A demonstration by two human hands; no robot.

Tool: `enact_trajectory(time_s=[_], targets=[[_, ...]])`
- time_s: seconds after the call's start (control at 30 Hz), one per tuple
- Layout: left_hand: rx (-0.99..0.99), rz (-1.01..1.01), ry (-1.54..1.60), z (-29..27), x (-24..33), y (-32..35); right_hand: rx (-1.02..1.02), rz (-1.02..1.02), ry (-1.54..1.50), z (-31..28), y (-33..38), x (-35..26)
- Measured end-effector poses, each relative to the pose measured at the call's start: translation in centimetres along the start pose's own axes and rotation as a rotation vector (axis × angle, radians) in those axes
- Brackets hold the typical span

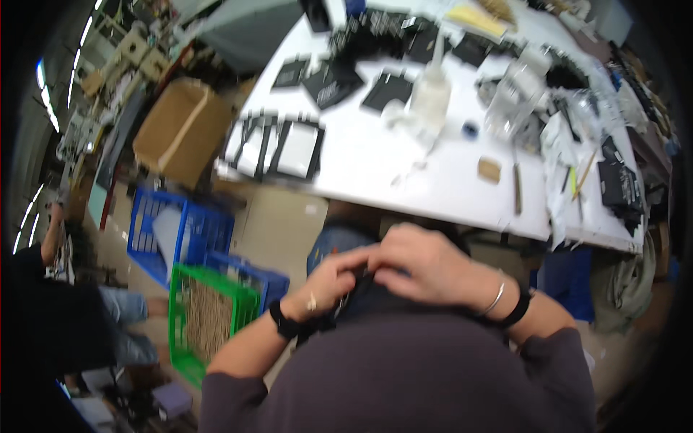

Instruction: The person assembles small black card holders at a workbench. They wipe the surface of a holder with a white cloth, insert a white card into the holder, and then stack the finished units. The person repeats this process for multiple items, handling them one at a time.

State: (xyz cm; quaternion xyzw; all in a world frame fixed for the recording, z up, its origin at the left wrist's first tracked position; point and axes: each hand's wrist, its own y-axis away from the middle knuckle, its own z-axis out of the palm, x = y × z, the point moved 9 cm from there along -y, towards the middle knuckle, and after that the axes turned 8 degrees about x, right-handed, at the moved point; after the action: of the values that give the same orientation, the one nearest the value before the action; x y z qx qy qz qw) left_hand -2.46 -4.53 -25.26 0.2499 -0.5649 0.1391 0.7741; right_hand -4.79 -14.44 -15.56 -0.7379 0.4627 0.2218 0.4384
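Observation:
Both of my hands meet in front of my body, just off the near edge of the white table (404, 180). My left hand (325, 285) is closed, its fingers reaching over to the right one. The fingers of my right hand (426, 263) are bent and pressed together. Something dark lies beneath them, and I cannot make out what, if anything, they hold. Closest on the tabletop are a small tan block (489, 170) and a thin dark-handled tool (517, 189). A white squeeze bottle (432, 94) with a long nozzle stands farther back, beside crumpled white tissue (406, 121).
Black-framed white pieces (297, 149) and flat black pieces (388, 92) lie at the table's left. Toward the right are a clear plastic bottle (516, 97) and plastic bags (559, 155). A green crate (238, 307), a blue crate (184, 231) and a cardboard box (180, 133) stand left; another person (65, 317) is beyond.

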Motion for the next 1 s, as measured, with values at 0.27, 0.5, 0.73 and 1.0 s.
enact_trajectory(time_s=[0.27,0.5,0.73,1.0], targets=[[0.030,0.057,0.143,2.0,1.9,-2.1,0.215,0.254,-0.004,-1.8,1.7,2.1],[0.357,0.008,0.141,0.2,0.0,-3.0,0.085,0.291,0.282,1.9,3.1,3.5],[0.482,-0.088,0.193,-1.7,-1.1,0.2,0.126,0.238,0.279,2.7,3.5,2.6],[0.702,-0.186,0.032,-3.3,-2.1,2.3,0.349,-0.055,0.287,3.7,2.5,0.1]])
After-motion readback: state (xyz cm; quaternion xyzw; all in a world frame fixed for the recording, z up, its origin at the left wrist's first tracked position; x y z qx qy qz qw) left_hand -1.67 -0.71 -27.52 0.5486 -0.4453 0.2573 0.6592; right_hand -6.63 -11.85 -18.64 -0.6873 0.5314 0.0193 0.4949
